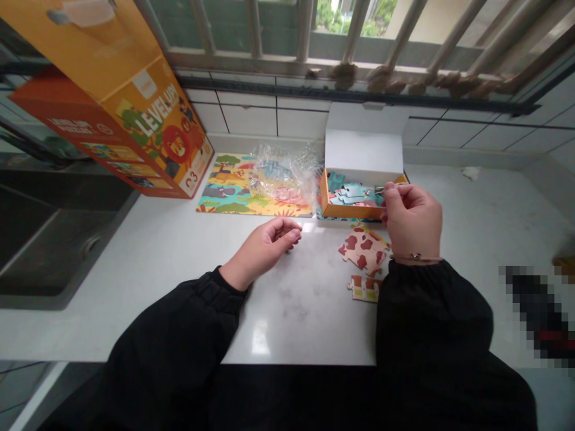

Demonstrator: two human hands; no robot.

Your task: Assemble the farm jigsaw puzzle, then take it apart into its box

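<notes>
My right hand (414,218) is closed in a pinch at the right end of a small open box (354,211), on a puzzle piece (380,189) seen almost edge-on. Loose blue and pink puzzle pieces (350,193) lie in that box, its white lid raised at the back. On the counter, left of my right wrist, rests a joined patch of pink puzzle pieces with red-brown spots (365,249). Just below it, a brown, white and green piece (365,288) is partly hidden by my sleeve. My left hand (268,246) hovers over or rests on the counter, fingers loosely curled, nothing visible in it.
A colourful animal picture board (220,193) lies at the back, with crumpled clear plastic (287,173) over it. The tall orange "LEVEL UP!" box (153,131) stands at the left, beside a dark sink (72,293). A tiled wall and barred window border the counter (287,323).
</notes>
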